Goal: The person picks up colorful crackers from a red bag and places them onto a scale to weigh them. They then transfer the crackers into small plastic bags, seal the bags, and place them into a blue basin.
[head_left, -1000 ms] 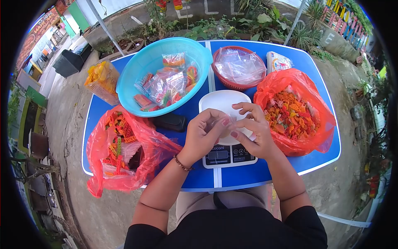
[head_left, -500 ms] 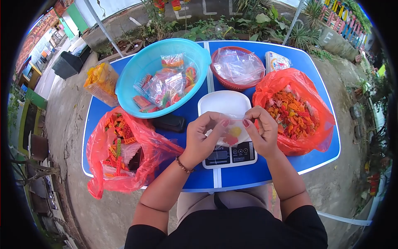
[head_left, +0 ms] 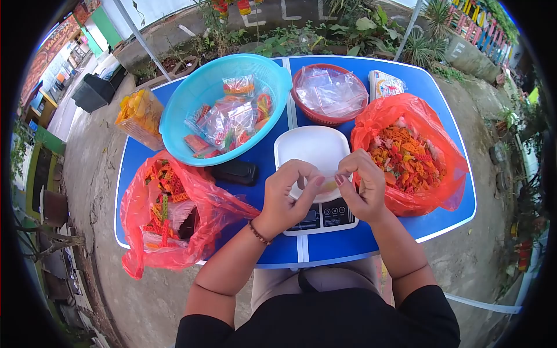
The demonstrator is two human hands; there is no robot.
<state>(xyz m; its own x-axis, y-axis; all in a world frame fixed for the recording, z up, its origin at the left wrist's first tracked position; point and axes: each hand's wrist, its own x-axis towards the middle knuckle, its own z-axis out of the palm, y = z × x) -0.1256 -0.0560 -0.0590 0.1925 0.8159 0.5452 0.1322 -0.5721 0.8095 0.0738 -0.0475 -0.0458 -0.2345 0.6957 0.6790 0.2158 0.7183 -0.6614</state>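
Both my hands pinch a small clear plastic bag (head_left: pixel 328 187) between thumbs and fingertips, over the front of a white digital kitchen scale (head_left: pixel 310 139). My left hand (head_left: pixel 293 188) grips one end and my right hand (head_left: pixel 362 182) the other. The bag is mostly seen edge-on, with a faint yellowish patch; its contents are hard to make out. To the right, a red plastic bag (head_left: pixel 458 191) stands open, full of orange, red and yellow curly snack pieces (head_left: pixel 406 153). Beyond the scale, a red-brown basket (head_left: pixel 299 95) holds clear plastic bags (head_left: pixel 332 93).
A turquoise basin (head_left: pixel 174 124) holds several filled packets. Another red plastic bag (head_left: pixel 136 232) with snack pieces lies at the left, near a black case (head_left: pixel 235 173). A clear container of yellow pieces (head_left: pixel 139 119) stands at the table's left edge; a white pack (head_left: pixel 387 85) lies at the back right.
The plastic bag has tipped from facing me to nearly edge-on, so its red and yellow contents show less. My hands stay pinched on it, the right one slightly further left.
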